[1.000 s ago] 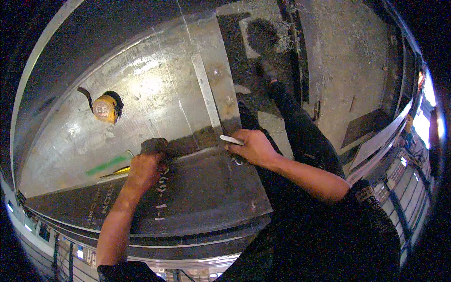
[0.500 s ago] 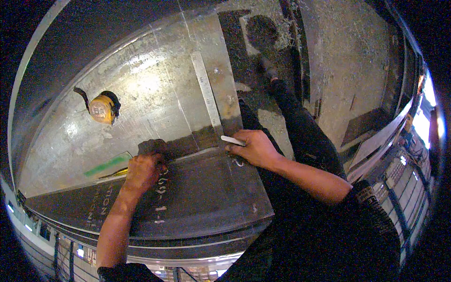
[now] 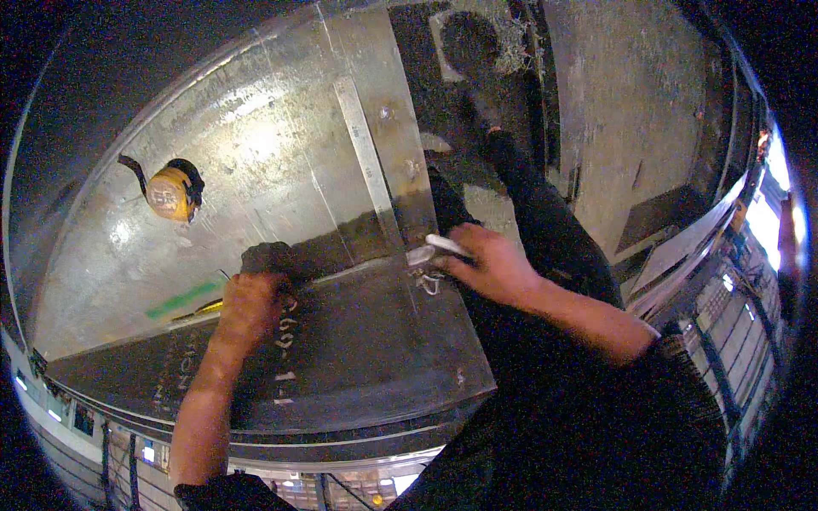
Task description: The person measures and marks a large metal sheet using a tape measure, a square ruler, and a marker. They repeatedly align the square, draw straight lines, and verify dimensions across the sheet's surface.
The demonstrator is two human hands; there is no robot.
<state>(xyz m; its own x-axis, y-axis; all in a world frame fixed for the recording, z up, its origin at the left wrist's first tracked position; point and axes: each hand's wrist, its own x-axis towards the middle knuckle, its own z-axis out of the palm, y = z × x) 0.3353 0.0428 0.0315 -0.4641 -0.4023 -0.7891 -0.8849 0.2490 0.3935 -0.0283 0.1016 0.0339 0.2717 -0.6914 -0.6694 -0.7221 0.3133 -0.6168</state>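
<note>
My right hand, slightly blurred, pinches a white chalk-like marking stick beside the near end of a steel ruler. The ruler lies on a shiny metal plate, roughly alongside its right edge. My left hand is closed at the line where the bright plate meets a dark steel face; whatever its fingers hold is hidden. Beside that hand lies a thin yellow-and-black item, near a green streak. White handwritten marks show on the dark face.
A yellow-and-black tape measure sits on the left part of the plate. Beyond the plate's right edge my dark-clothed leg stands over a floor with scattered shavings. Metal railings rise at the far right.
My right hand has shifted right with the white stick and tilted it; light marks now show by the ruler's near end. My left hand stays almost in place; the view has moved slightly.
</note>
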